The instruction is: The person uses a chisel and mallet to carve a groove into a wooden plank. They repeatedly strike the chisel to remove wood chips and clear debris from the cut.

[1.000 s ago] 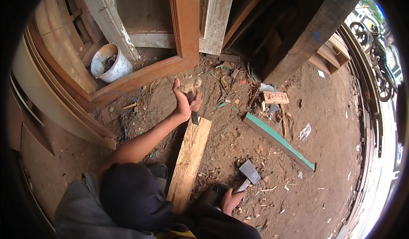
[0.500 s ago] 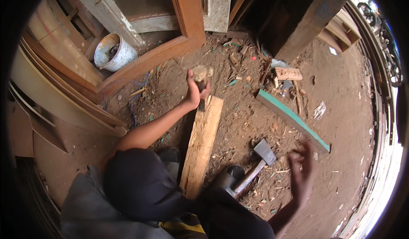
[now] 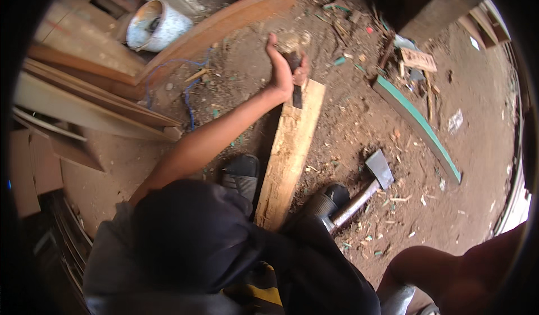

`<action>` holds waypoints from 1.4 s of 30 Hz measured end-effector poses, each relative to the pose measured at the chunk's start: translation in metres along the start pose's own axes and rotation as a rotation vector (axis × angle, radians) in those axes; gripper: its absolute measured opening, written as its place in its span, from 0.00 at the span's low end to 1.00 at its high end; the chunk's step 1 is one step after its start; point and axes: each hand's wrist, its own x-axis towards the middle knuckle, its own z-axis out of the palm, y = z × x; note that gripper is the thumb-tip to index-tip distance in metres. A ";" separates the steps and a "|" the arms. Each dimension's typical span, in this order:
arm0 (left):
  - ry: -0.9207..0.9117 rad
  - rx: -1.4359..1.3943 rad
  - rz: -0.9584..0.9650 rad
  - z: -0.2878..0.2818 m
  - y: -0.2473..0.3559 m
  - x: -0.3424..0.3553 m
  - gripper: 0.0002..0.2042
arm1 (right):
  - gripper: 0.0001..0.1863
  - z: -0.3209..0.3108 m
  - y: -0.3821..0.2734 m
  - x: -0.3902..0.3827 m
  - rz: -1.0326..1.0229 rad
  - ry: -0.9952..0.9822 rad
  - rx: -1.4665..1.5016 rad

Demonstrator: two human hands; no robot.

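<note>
My left hand (image 3: pixel 283 71) is closed round a chisel (image 3: pixel 293 62) with a pale, battered top; its dark blade meets the upper end of a pale, rough wooden plank (image 3: pixel 292 141), which lies lengthwise between my sandalled feet (image 3: pixel 240 177). An axe-like tool (image 3: pixel 380 169) with a broad grey metal head lies by my right foot, its handle running toward my body. My right hand (image 3: pixel 438 273) looms large and blurred at the lower right, close to the camera and away from that tool; its fingertips are hidden. Dark clothing fills the lower middle.
A spattered bucket (image 3: pixel 160 28) stands inside a wooden frame (image 3: pixel 236 9) at upper left. Curved boards (image 3: pixel 95 107) and blue cord (image 3: pixel 191 107) are at left. A green-edged batten (image 3: pixel 418 129), scraps (image 3: pixel 418 59) and chips lie on the dirt at right. A dark post (image 3: pixel 438 6) rises at upper right.
My right hand has let go of the axe-like tool, risen and moved close to the camera. The view has shifted, so the floor items sit higher. My left hand still grips the chisel.
</note>
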 end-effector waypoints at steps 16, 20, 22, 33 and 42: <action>-0.123 0.141 -0.012 -0.009 0.017 -0.006 0.37 | 0.19 0.050 -0.007 0.011 0.087 -0.054 -0.021; -0.091 0.163 0.034 -0.019 0.010 0.004 0.38 | 0.18 0.054 -0.009 0.012 0.156 -0.069 -0.031; -0.089 -0.055 -0.022 -0.020 0.012 0.010 0.34 | 0.18 0.055 -0.010 0.010 0.223 -0.043 -0.045; -0.088 0.347 0.152 -0.031 0.001 0.004 0.13 | 0.30 0.135 0.011 -0.156 1.446 -0.646 0.005; 0.068 0.275 0.133 -0.029 -0.008 -0.001 0.19 | 0.28 0.177 -0.026 -0.271 1.897 -0.730 0.256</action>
